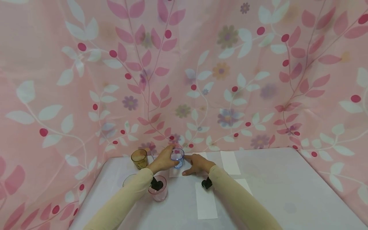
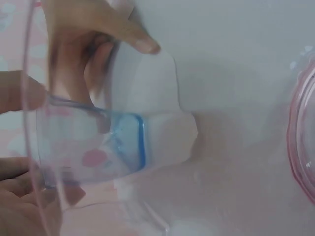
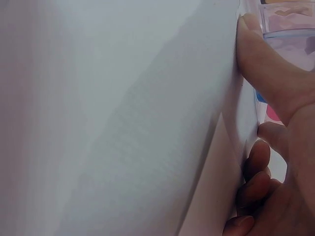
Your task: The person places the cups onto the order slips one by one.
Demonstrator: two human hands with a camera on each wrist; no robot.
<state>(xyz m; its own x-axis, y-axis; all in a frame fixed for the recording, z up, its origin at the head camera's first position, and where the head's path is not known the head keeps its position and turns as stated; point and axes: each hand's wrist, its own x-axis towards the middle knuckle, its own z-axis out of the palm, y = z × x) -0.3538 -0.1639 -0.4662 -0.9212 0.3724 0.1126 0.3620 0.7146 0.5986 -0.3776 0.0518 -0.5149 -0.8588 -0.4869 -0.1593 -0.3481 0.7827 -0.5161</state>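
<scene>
Fingers of the left hand (image 1: 164, 160) are clamped on the blue cup (image 1: 179, 158), which is upright, on or just above the paper (image 1: 174, 173) at the worktop's (image 1: 273, 179) far side. Those of the right hand (image 1: 201, 163) are apart, close beside the cup; I cannot tell if they touch. A gentle, level hold seems best, with the left wrist clear of the pink cup (image 1: 159, 194).
</scene>
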